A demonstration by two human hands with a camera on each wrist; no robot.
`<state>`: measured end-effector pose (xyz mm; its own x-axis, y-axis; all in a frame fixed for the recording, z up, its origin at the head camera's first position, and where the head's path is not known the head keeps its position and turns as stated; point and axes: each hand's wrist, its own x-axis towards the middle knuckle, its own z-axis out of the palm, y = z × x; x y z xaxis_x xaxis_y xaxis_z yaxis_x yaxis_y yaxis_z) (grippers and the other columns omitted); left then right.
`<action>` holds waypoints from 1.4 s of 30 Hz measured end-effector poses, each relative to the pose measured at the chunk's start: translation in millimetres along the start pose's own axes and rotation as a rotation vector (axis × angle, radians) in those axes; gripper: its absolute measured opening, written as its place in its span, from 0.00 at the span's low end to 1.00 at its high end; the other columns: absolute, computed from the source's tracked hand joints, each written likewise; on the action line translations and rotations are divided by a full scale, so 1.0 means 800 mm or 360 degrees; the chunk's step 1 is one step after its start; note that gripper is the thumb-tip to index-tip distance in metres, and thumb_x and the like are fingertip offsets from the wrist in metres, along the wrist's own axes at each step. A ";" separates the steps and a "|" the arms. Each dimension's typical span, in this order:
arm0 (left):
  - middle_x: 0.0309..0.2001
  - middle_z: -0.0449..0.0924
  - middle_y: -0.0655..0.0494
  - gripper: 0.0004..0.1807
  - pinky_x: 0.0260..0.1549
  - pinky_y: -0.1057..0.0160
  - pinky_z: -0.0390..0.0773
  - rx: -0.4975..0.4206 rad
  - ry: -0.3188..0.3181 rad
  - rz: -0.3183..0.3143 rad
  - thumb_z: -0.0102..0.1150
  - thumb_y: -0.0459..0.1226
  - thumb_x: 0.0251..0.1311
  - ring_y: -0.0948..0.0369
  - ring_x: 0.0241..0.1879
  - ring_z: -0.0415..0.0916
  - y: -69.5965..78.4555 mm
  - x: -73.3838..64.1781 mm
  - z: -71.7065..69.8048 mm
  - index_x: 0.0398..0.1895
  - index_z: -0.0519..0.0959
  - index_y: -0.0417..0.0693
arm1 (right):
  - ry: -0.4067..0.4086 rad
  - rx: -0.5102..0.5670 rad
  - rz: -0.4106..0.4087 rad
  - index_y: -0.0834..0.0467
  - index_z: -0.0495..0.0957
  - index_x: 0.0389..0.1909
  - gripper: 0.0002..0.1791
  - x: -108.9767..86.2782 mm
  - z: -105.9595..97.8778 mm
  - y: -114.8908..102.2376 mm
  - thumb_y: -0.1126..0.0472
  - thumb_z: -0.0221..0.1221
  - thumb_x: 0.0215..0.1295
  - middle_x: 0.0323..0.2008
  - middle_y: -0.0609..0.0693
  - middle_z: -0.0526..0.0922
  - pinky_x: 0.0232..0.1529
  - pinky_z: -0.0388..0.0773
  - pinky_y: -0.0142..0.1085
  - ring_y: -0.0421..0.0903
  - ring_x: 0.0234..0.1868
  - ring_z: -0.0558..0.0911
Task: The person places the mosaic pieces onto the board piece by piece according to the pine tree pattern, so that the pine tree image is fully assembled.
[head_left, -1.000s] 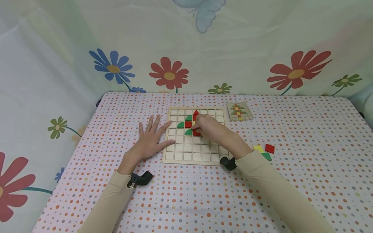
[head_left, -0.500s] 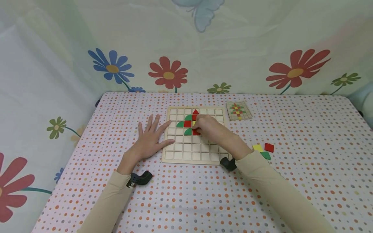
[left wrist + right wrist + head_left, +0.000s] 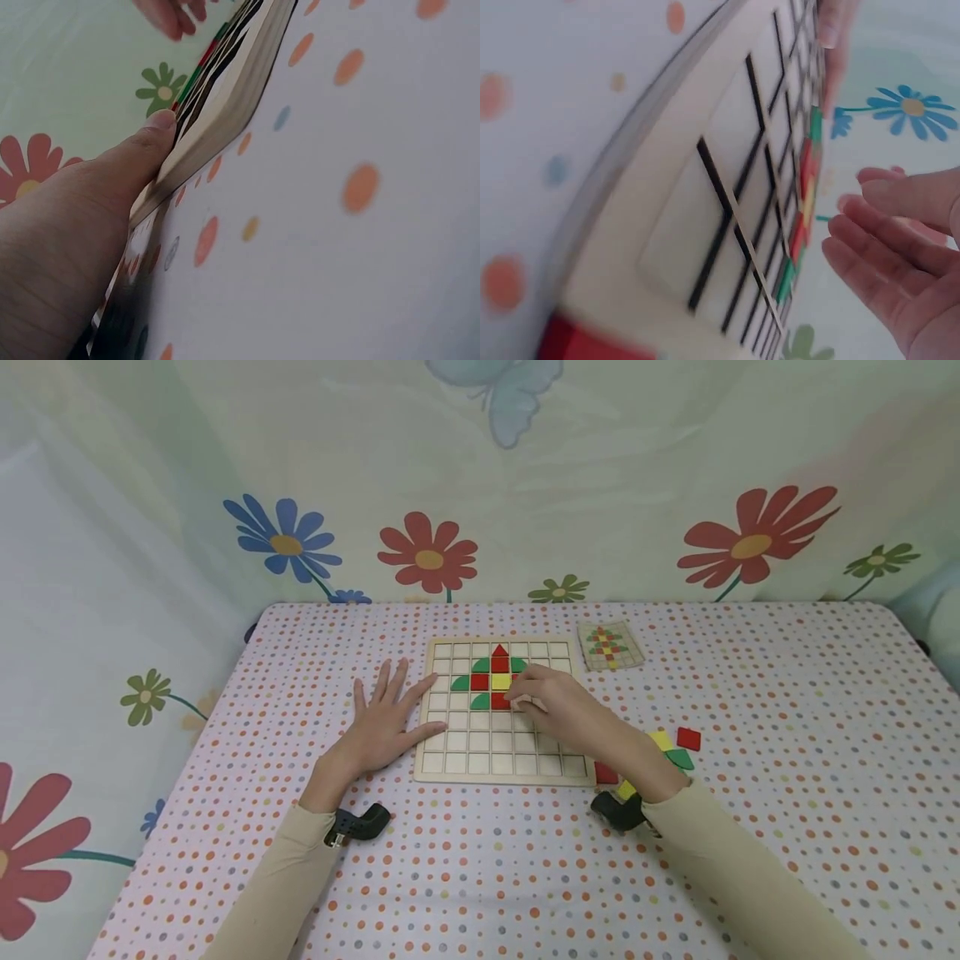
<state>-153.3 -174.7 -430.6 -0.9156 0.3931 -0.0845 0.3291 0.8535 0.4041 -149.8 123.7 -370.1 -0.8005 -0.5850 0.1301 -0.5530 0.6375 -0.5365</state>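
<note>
A wooden grid board [image 3: 457,764] lies on the table, with red, green and yellow pieces in its upper cells. Among them are a red triangle [image 3: 500,651], a yellow square [image 3: 501,682] and a green rounded piece [image 3: 461,683]. My left hand [image 3: 377,731] lies with fingers spread at the board's left side, its thumb [image 3: 154,135] touching the edge. Over the right part of the pattern hovers my right hand [image 3: 566,706], fingers loosely bent. Nothing shows between those fingers [image 3: 877,247] in the right wrist view. The hand hides some right-hand cells.
Behind the board's right corner lies a card [image 3: 611,646] with a tree-like grid pattern. Loose pieces lie to the right: a yellow one [image 3: 662,741], a red square [image 3: 688,739] and a green piece [image 3: 680,759]. Another red piece [image 3: 606,772] sits by the board's near right corner.
My right hand has drawn back to the right and its fingers have loosened, uncovering the yellow square. Loose pieces near the board's corner now show. The left hand keeps its place.
</note>
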 end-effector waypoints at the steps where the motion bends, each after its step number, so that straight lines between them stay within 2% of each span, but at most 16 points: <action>1: 0.85 0.31 0.42 0.46 0.71 0.27 0.21 0.0004 -0.0002 -0.0004 0.56 0.63 0.71 0.43 0.83 0.21 -0.001 0.000 0.001 0.86 0.52 0.62 | 0.0003 0.0007 0.0001 0.67 0.88 0.44 0.08 -0.006 -0.003 0.000 0.74 0.66 0.67 0.45 0.57 0.85 0.46 0.85 0.44 0.54 0.48 0.85; 9: 0.85 0.31 0.42 0.46 0.71 0.26 0.22 0.0021 0.0008 -0.0016 0.56 0.63 0.71 0.42 0.83 0.22 0.000 -0.001 0.001 0.86 0.52 0.62 | -0.0216 0.0008 0.0181 0.58 0.89 0.45 0.09 -0.066 -0.044 0.009 0.69 0.70 0.65 0.48 0.50 0.83 0.48 0.84 0.45 0.51 0.50 0.82; 18: 0.85 0.32 0.42 0.46 0.71 0.27 0.22 0.0024 0.0013 -0.0009 0.57 0.63 0.70 0.42 0.83 0.22 0.003 0.001 0.002 0.86 0.53 0.62 | -0.0230 -0.0137 0.0380 0.58 0.90 0.44 0.12 -0.126 -0.077 0.056 0.67 0.75 0.59 0.43 0.50 0.84 0.35 0.79 0.39 0.45 0.39 0.79; 23: 0.85 0.32 0.42 0.46 0.71 0.27 0.22 0.0021 0.0012 -0.0008 0.56 0.63 0.70 0.42 0.83 0.22 0.002 0.002 0.002 0.86 0.53 0.61 | -0.0208 -0.0174 0.0456 0.61 0.89 0.42 0.14 -0.152 -0.085 0.081 0.70 0.77 0.54 0.39 0.49 0.84 0.34 0.80 0.37 0.45 0.37 0.79; 29: 0.85 0.32 0.41 0.46 0.71 0.26 0.22 0.0026 0.0018 -0.0007 0.57 0.62 0.70 0.41 0.83 0.22 0.002 0.001 0.002 0.86 0.53 0.60 | -0.0213 -0.0142 0.0549 0.67 0.86 0.42 0.14 -0.165 -0.083 0.095 0.74 0.75 0.54 0.38 0.52 0.86 0.40 0.87 0.46 0.48 0.37 0.84; 33: 0.85 0.32 0.41 0.46 0.71 0.26 0.22 0.0021 0.0014 -0.0012 0.57 0.63 0.70 0.41 0.83 0.22 0.002 0.000 0.003 0.86 0.53 0.60 | -0.0195 -0.0130 0.0561 0.68 0.86 0.41 0.14 -0.167 -0.080 0.096 0.76 0.74 0.54 0.38 0.54 0.86 0.40 0.87 0.47 0.50 0.37 0.86; 38: 0.85 0.32 0.41 0.46 0.71 0.26 0.22 0.0014 0.0014 -0.0011 0.57 0.62 0.70 0.42 0.83 0.22 0.001 -0.001 0.003 0.86 0.53 0.60 | -0.0237 -0.0107 0.0624 0.68 0.85 0.38 0.13 -0.162 -0.081 0.093 0.77 0.75 0.51 0.36 0.55 0.87 0.40 0.87 0.50 0.52 0.37 0.86; 42: 0.85 0.32 0.42 0.46 0.71 0.26 0.22 0.0020 0.0015 -0.0004 0.56 0.63 0.71 0.42 0.83 0.22 0.001 0.001 0.003 0.86 0.53 0.61 | -0.0295 -0.0129 0.0674 0.65 0.83 0.32 0.13 -0.152 -0.085 0.092 0.78 0.76 0.49 0.31 0.51 0.86 0.39 0.86 0.50 0.49 0.34 0.84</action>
<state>-153.2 -173.3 -432.3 -0.9186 0.3876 -0.0772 0.3295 0.8589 0.3921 -108.9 275.2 -368.8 -0.9091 -0.3397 -0.2412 -0.2086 0.8722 -0.4424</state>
